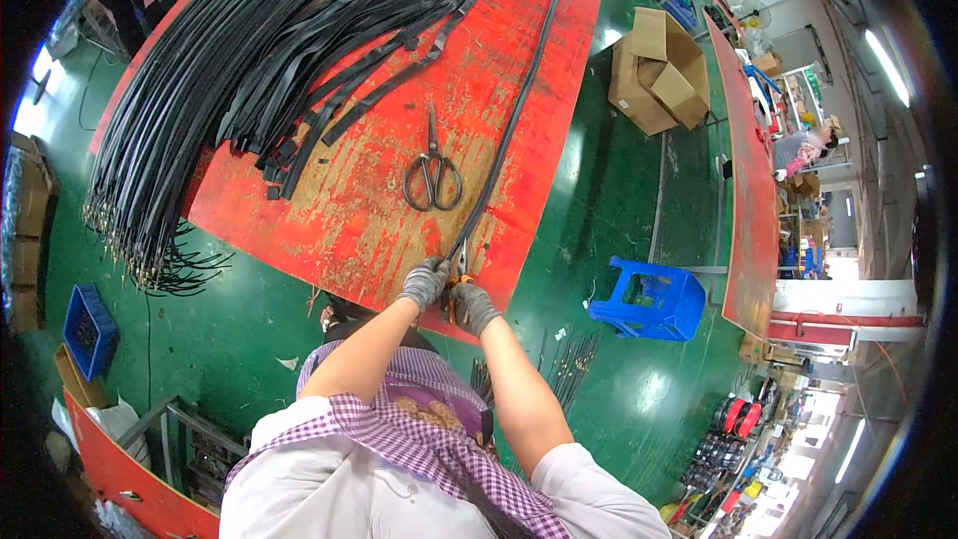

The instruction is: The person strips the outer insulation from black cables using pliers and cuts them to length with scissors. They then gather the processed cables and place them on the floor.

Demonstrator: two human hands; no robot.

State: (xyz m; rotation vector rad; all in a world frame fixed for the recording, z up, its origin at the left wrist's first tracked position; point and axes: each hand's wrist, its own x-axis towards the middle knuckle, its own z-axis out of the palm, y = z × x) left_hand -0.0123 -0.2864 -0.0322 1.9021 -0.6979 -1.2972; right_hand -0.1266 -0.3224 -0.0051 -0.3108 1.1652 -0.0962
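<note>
My left hand [427, 281], in a grey glove, closes around the near end of a long black cable [510, 128] at the front edge of the red table [379, 180]. Just to its right, my right hand [473, 306], also gloved, grips pliers [462, 262] with orange handles, their jaws pointing away from me beside the cable. How the cable's tip sits behind my fingers is hidden. Beyond my hands lie black-handled scissors [433, 153], blades pointing away. A thick bundle of black cables [190, 100] and a pile of flat black strips [299, 80] cover the table's far left.
The cable bundle's ends hang over the table's left edge. On the green floor to the right stand a blue stool [679, 304] and an open cardboard box [639, 90]. A blue crate [92, 331] is at left. Another person [798, 152] is at the far right, beyond a second red table [750, 190].
</note>
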